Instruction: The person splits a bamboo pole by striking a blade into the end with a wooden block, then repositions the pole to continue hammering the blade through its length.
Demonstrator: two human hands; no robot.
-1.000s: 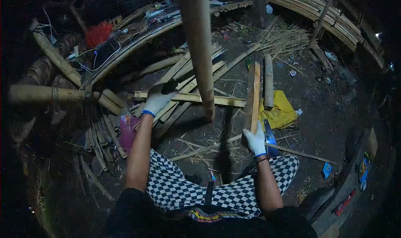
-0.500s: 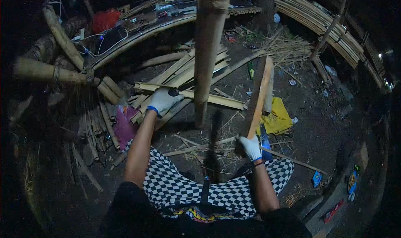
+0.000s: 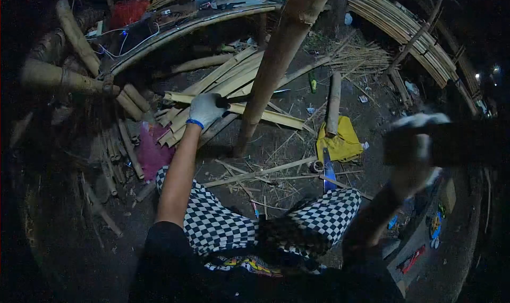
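My left hand [image 3: 207,110], in a pale glove with a blue cuff, is closed over a split bamboo strip [image 3: 265,116] on the pile. It seems to grip a knife; the bright blade tip [image 3: 282,91] shows beyond the upright bamboo pole [image 3: 281,48], which hides the middle of the blade. On the far right, my raised right hand [image 3: 419,149] is blurred, its gloved thumb across a dark bamboo slat [image 3: 462,143]. More split bamboo strips [image 3: 226,77] lie behind my left hand.
A yellow bag [image 3: 345,143] lies on the ground, with a bamboo piece [image 3: 333,103] and a blue blade [image 3: 329,170] beside it. A purple bag [image 3: 151,151] is at left. Long bamboo slats [image 3: 404,26] are stacked at back right. Thin sticks [image 3: 260,173] litter the ground.
My right hand has swung up and right from above my knee with the slat. My left hand has shifted slightly farther forward. The bamboo pole now leans right in view.
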